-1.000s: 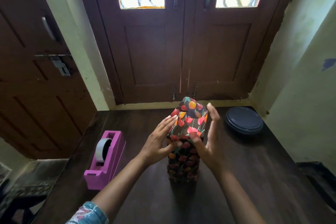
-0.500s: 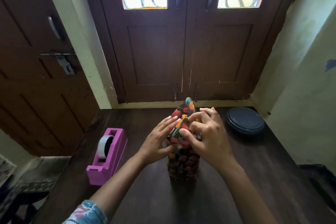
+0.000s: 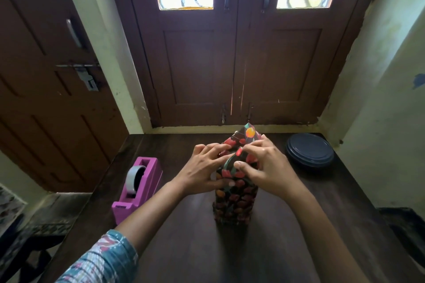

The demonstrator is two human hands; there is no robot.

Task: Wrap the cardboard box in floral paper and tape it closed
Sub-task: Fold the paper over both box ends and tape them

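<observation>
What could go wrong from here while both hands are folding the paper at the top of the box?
1. The left hand and right hand both pinch the paper folds, and the tape dispenser sits apart on the left; letting go to reach it may let the folds spring open.
2. The box stands upright on a narrow end, so a sideways push at the top could tip it.

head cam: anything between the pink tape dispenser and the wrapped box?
Head view: nothing lies there, just bare table between pink tape dispenser and wrapped box. The left hand, gripping the box top, crosses above.
</observation>
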